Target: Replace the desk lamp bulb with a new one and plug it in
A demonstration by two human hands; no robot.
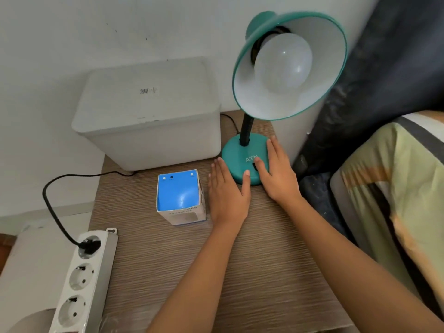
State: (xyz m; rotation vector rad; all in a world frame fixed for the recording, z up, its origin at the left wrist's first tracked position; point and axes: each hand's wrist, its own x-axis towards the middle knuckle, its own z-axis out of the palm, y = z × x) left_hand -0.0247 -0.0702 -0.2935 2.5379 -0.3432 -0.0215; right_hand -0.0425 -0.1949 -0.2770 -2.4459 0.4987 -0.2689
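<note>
A teal desk lamp stands at the back right of the wooden table, its shade (336,75) tilted toward me with a white bulb (283,61) screwed inside. My right hand (276,171) lies flat with straight fingers on the right side of the round lamp base (236,157). My left hand (227,191) rests flat on the table at the base's left edge, thumb touching the base. A blue and white bulb box (180,195) stands just left of my left hand. The lamp's black plug (90,243) sits in the top socket of a white power strip (81,284).
A white lidded plastic bin (149,116) fills the back of the table (240,272). The black cord (51,200) loops off the table's left edge. A dark cushion (396,68) and a striped pillow (396,188) press against the right side.
</note>
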